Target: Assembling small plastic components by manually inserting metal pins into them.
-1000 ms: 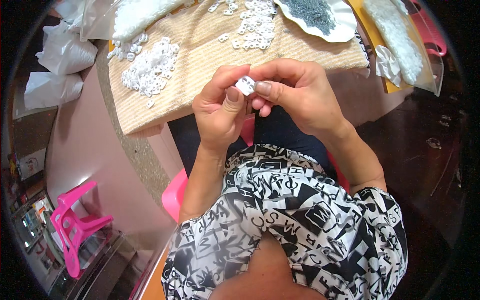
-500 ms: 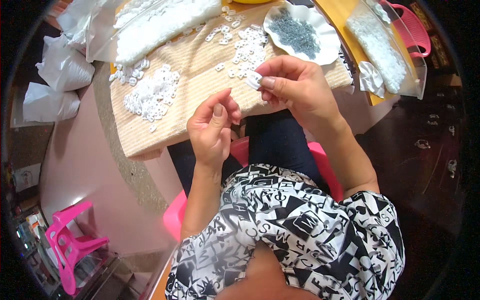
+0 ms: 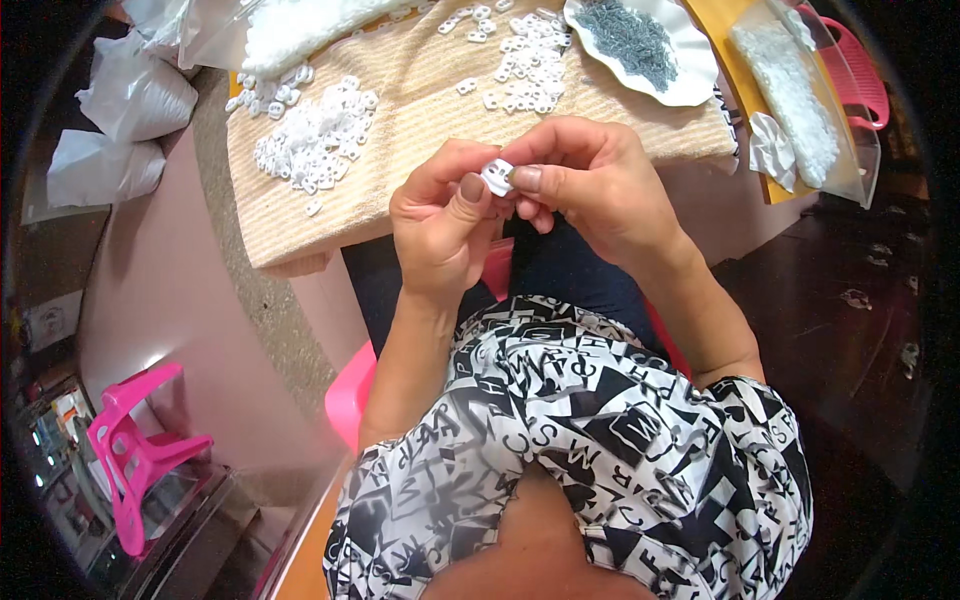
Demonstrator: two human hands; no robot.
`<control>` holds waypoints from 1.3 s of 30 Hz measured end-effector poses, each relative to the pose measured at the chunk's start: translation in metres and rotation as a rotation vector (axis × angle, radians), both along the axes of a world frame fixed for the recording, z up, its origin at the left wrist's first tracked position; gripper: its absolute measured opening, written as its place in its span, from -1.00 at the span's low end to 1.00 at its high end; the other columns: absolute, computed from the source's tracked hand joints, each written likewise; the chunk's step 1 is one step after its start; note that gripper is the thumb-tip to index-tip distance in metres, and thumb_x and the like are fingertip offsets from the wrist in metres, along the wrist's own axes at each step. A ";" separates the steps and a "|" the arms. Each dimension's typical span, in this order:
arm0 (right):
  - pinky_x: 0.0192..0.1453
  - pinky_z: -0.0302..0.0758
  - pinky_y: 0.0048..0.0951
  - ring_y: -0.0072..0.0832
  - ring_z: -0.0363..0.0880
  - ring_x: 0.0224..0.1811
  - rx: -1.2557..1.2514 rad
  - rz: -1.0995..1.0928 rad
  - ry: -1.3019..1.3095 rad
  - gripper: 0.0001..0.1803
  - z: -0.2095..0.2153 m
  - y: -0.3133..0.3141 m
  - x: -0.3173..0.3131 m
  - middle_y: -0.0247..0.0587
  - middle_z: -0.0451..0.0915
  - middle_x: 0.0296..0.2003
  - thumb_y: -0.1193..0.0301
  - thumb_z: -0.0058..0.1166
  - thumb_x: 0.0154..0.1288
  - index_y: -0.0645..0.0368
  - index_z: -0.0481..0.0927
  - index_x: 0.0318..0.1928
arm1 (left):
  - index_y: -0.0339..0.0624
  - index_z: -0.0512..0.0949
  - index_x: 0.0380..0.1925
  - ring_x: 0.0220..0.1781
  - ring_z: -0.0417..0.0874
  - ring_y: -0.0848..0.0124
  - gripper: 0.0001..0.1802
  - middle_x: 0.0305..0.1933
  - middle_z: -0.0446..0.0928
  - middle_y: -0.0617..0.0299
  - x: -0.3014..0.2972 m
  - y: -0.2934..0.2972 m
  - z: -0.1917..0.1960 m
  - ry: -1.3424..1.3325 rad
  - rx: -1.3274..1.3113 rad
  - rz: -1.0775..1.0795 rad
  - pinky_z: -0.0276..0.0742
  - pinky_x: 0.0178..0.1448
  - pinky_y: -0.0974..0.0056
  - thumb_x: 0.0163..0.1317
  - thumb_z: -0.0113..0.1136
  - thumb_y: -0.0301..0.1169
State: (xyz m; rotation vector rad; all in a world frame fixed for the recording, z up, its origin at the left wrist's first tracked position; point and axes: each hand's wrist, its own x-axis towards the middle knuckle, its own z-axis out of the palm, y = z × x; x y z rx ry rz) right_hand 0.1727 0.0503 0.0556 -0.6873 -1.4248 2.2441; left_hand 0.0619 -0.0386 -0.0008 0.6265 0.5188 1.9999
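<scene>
A small white plastic piece (image 3: 496, 178) with holes in it is pinched between my two hands, just off the table's near edge. My left hand (image 3: 436, 222) grips its left side with thumb and forefinger. Thumb and fingers of my right hand (image 3: 612, 190) close on its right side; whether a pin is also between them is hidden. Beyond my hands lie loose white plastic pieces (image 3: 532, 62) of the same sort. A bigger heap of white pieces (image 3: 318, 135) sits to the left. Thin grey metal pins (image 3: 628, 42) fill a white scalloped dish (image 3: 690, 82) at the far right.
A beige striped cloth (image 3: 420, 105) covers the table. Clear bags of white pieces stand at the back (image 3: 300, 35) and at the right (image 3: 790, 100), near a crumpled white paper (image 3: 772, 150). White bags (image 3: 135, 95) and a pink stool (image 3: 145, 450) are at the left.
My left hand has come up to the white piece and now grips it along with my right hand. The right hand has brought the piece slightly left and nearer. The view has shifted.
</scene>
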 end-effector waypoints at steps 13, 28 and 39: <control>-0.57 0.43 -0.66 -0.65 0.46 -0.56 -0.016 -0.037 0.022 -0.84 0.001 0.007 0.006 -0.27 0.51 -0.54 0.58 0.04 0.09 0.36 0.49 -0.28 | -0.41 0.36 -0.04 -0.26 0.49 0.35 -0.63 -0.25 0.45 0.09 0.005 0.005 0.004 -0.106 -0.149 0.021 0.45 -0.14 0.29 0.21 0.00 -0.37; -0.62 0.30 -0.42 -0.48 0.40 -0.69 0.967 -0.508 -0.437 -0.91 0.079 0.238 -0.057 -0.24 0.44 -0.74 0.54 0.01 -0.13 0.30 0.52 -0.66 | -0.37 0.44 -0.14 -0.38 0.47 0.53 -0.72 -0.37 0.43 0.27 -0.008 0.010 -0.027 0.525 -0.442 0.321 0.45 -0.29 0.46 0.11 0.13 -0.53; -0.37 0.42 -0.41 -0.39 0.55 -0.44 1.427 -0.033 -1.001 -0.79 0.002 0.228 0.072 -0.05 0.55 -0.53 0.52 0.08 -0.08 0.25 0.56 -0.32 | -0.40 0.42 -0.13 -0.41 0.46 0.50 -0.72 -0.41 0.45 0.19 -0.013 0.013 -0.026 0.483 -0.455 0.313 0.44 -0.33 0.43 0.12 0.09 -0.57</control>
